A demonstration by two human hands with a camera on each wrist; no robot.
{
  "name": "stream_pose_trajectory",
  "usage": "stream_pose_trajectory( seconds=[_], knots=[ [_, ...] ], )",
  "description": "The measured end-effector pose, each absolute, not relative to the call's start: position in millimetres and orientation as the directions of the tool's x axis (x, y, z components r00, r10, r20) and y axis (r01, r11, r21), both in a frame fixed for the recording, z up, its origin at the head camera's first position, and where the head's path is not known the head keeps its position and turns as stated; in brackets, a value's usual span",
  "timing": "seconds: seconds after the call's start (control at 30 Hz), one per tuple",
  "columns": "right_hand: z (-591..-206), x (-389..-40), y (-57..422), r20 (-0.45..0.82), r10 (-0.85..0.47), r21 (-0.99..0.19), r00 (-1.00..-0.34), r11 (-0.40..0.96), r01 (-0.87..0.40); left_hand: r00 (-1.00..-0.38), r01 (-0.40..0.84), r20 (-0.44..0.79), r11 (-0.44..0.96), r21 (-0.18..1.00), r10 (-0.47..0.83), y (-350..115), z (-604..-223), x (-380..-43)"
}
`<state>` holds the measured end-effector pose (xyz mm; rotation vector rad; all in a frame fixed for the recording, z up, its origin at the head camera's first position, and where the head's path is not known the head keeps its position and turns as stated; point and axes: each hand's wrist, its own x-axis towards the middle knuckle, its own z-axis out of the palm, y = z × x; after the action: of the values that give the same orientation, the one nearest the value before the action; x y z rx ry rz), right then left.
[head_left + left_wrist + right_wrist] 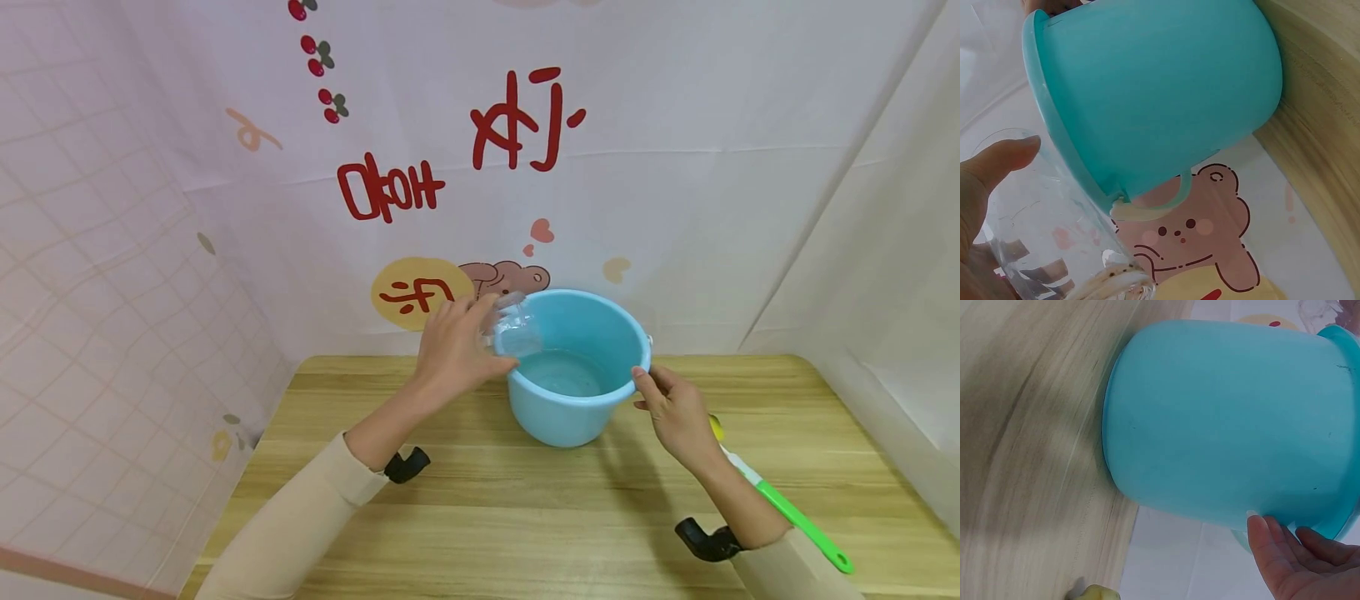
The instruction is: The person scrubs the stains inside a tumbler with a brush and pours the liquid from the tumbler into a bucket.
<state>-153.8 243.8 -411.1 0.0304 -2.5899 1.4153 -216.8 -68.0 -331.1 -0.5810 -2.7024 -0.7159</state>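
A light blue bucket (562, 417) stands on the wooden table with a shallow layer of clear, water-like liquid (566, 375) at its bottom. My left hand (457, 342) holds a clear see-through cup (517, 329) at the bucket's left rim, tilted toward the inside. In the left wrist view, the thumb and fingers wrap round this cup (1066, 206) just outside the bucket (1166, 87). At the opposite side, my right hand (675, 412) grips the bucket's rim. Its fingers press the outer wall below the rim in the right wrist view, by the bucket (1222, 425).
A long brush-like tool with a green handle (802, 521) and a yellow end (716, 427) lies on the table (465, 517), right of the bucket and partly behind my right forearm. A white printed cloth (697, 208) hangs close behind the bucket.
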Motion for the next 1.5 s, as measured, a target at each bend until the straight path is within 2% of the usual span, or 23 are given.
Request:
stream_pose_trajectory(
  seconds=[0.47, 0.7, 0.83, 1.07, 1.27, 1.5],
  knots=[
    [-412, -154, 242, 0.171, 0.069, -0.837, -0.983, 0.537, -0.108, -0.865, 0.47, 0.435, 0.707, 0.529, 0.249, -75, -344, -213],
    [-413, -154, 242, 0.178, 0.064, -0.839, -0.982, 0.531, -0.118, -0.93, 0.343, 0.347, 0.64, 0.688, 0.126, -80, -352, -205],
    [-412, -152, 241, 0.18, 0.062, -0.835, -0.982, 0.537, -0.119, -0.943, 0.307, 0.321, 0.602, 0.737, 0.088, -85, -355, -201],
    [-410, -151, 241, 0.177, 0.065, -0.827, -0.982, 0.552, -0.112, -0.923, 0.366, 0.371, 0.529, 0.765, 0.102, -93, -363, -197],
    [-411, -152, 241, 0.181, 0.065, -0.829, -0.981, 0.547, -0.117, -0.937, 0.338, 0.341, 0.418, 0.843, 0.07, -97, -367, -189],
    [-411, -152, 242, 0.172, 0.059, -0.829, -0.983, 0.547, -0.112, -0.92, 0.38, 0.386, 0.396, 0.836, 0.069, -98, -377, -178]
  ],
)
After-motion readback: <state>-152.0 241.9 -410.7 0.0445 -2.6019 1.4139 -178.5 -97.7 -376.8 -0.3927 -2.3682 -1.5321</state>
